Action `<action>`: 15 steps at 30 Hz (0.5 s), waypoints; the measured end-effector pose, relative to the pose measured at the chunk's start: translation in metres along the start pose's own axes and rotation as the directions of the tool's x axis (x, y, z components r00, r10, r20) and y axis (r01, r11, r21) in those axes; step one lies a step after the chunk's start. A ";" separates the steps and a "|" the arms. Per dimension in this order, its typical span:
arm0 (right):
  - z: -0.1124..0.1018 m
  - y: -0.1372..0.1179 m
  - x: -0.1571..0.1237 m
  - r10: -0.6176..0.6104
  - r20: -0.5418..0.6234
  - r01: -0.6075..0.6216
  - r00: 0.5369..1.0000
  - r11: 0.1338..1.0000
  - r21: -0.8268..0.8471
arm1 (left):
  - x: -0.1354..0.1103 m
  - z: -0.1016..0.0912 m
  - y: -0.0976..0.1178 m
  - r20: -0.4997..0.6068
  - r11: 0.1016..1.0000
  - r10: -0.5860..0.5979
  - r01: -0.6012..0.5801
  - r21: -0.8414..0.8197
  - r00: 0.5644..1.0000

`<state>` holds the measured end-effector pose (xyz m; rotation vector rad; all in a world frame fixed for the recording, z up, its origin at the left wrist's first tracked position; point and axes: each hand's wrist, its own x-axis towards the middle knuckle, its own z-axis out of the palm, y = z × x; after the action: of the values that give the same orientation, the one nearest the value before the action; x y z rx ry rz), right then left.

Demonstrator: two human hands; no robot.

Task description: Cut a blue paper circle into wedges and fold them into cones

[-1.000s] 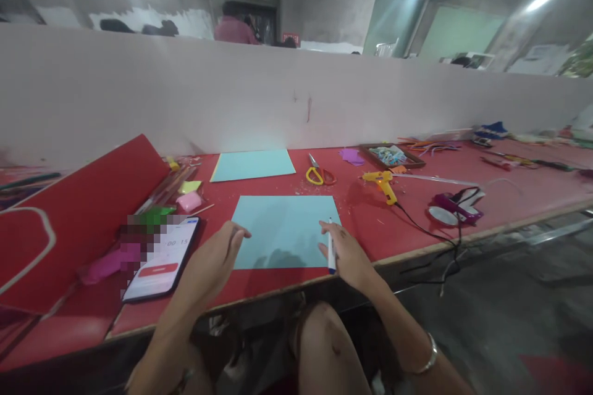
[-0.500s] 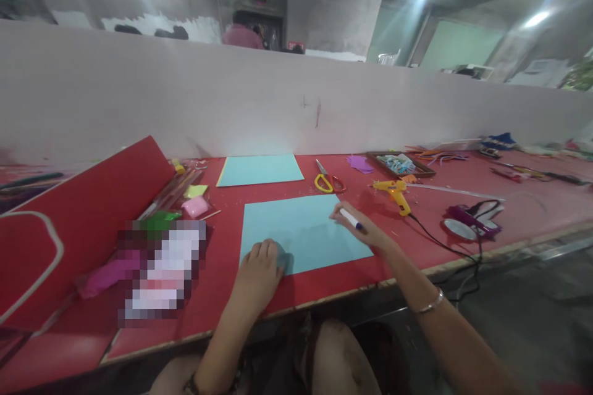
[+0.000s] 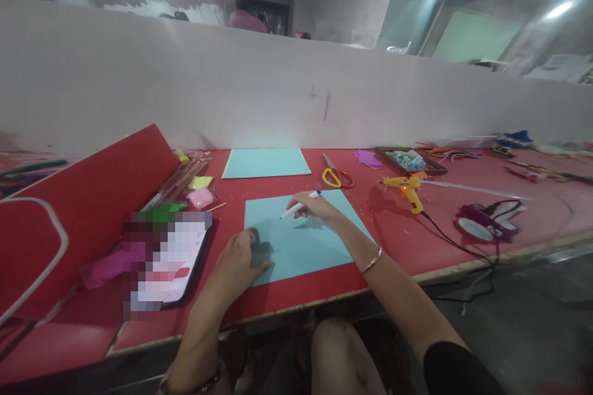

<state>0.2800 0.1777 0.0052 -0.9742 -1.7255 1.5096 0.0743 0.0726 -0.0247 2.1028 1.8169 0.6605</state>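
Light-blue rectangular paper (image 3: 319,250) lay on the red tabletop (image 3: 398,247), as I observed from far. The right hand (image 3: 315,208) pinched a slim white marker (image 3: 296,207), tip directed down to the paper; touching or not, I could not tell. The left hand (image 3: 238,259) was at the paper's left edge, thumb spread from fingers.
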 end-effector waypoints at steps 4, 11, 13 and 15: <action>0.012 0.003 0.004 0.064 0.107 -0.057 0.992 0.996 -0.072 | -0.003 -0.003 0.004 0.044 0.999 -0.026 0.027 -0.027 0.999; 0.012 0.005 0.002 0.138 0.258 -0.089 0.956 0.977 -0.192 | 0.000 -0.007 0.007 0.105 0.998 -0.067 0.068 -0.012 0.992; 0.013 0.005 0.004 0.148 0.280 -0.088 0.949 0.972 -0.216 | 0.000 -0.007 0.005 0.105 0.997 -0.070 0.073 -0.023 0.992; 0.015 0.005 0.006 0.151 0.296 -0.083 0.943 0.970 -0.231 | 0.000 -0.008 0.003 0.111 0.997 -0.068 0.073 -0.038 0.991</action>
<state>0.2650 0.1757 -0.0021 -1.0025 -2.1247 1.6487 0.0732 0.0712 -0.0164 1.9971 1.7927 0.5490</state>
